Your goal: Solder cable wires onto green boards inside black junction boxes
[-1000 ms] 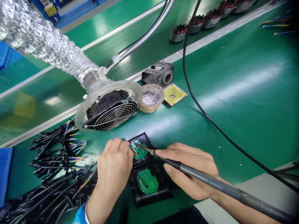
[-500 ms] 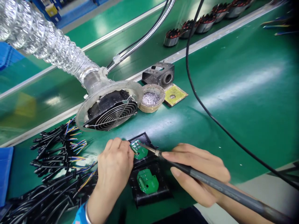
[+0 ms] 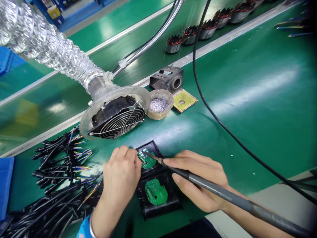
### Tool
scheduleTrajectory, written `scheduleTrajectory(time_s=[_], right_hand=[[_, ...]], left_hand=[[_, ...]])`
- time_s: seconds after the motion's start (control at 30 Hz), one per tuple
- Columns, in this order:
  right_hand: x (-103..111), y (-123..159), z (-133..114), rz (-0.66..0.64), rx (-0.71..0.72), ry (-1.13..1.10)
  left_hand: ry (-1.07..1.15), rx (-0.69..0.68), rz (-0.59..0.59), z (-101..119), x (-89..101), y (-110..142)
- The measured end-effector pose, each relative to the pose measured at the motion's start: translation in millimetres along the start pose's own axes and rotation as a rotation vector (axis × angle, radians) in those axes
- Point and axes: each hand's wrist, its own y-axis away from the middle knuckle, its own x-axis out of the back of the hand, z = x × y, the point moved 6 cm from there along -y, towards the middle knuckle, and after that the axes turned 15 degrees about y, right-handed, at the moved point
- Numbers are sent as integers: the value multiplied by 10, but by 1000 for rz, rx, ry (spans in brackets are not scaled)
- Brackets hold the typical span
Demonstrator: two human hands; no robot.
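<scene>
Fingers of the right hand [image 3: 206, 170] grip the soldering iron [image 3: 218, 190] like a pen, its thin tip over the far part of the upper circuit board [image 3: 150, 162], which lies in a black tray [image 3: 151, 145]. The left hand [image 3: 122, 177] is curled in at that board's left edge; its fingertips are turned away, so I cannot tell whether they pinch anything. Nearer the person, a lower circuit board [image 3: 156, 193] lies in a second tray [image 3: 172, 206].

The left fingers are close to the hot end, so a slip of the iron could burn them; a nudge to the tray could throw the tip onto a neighbouring pad, and lingering could scorch the board.

Farther out, black cables [image 3: 58, 160] with coloured wire ends lie to the left, a fan hood [image 3: 119, 124] hangs ahead, and a bowl [image 3: 158, 114] sits just beside a yellow sponge [image 3: 185, 100].

Whether the tip touches the board is too small to make out. The left hand covers part of the upper board, and the iron's rear end runs out of view.
</scene>
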Motion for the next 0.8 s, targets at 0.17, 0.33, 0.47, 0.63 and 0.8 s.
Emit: scheduleTrajectory(time_s=[0.17,0.33,0.47,0.63,0.8], right_hand=[[-5,-12,7,-7,-6,-5],[18,-4,2,9,-8,-7],[69,22,13,61,-19,-2],[123,19,-1,106,-4,27],[111,47,33,129,-43,36]], left_hand=[[30,30,-41,-23,-16,-20],[41,42,-47,-22,-21,-36],[40,29,-35,-14,-9,-26],[43,18,-19,-6,0,-13],[28,25,-23,-9,-13,-16]])
